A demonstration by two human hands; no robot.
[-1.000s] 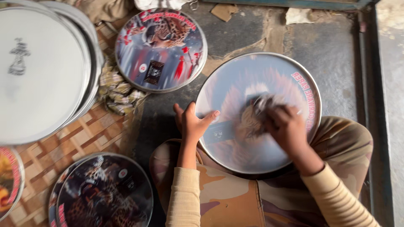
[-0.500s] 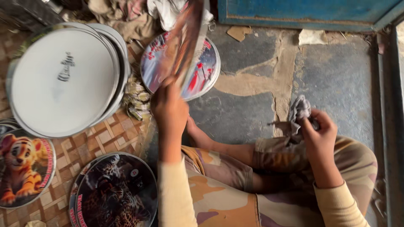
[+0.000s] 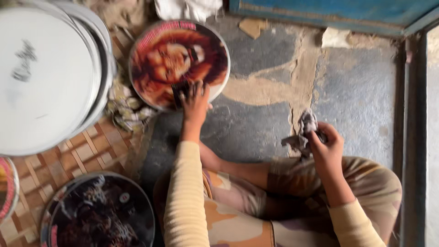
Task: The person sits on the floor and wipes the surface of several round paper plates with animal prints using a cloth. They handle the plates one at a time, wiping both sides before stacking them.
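- Round plate with a lion picture: lies face up on the stone floor, on top of another plate. A second ago a plain silvery plate sat on the person's lap; half a second ago a plate was up in the air, tilted; now this one has been set down flat on the pile.
- Left hand: stretched forward, fingers spread over the near edge of the lion plate. The grip is loose and flat, pressing or letting go rather than closed round the rim; exactly which cannot be told.
- Right hand: raised over the knee, closed round a crumpled grey rag. The rag was earlier rubbing the plate on the lap; it now hangs free of any plate.
- Reading of the change: the wiping of that plate appears finished, and the lap is without a plate.
- Surroundings: a stack of white plates at upper left, a dark printed plate at lower left on a woven mat, scraps of crumpled wrapping between stack and lion plate, a blue door frame along the top.
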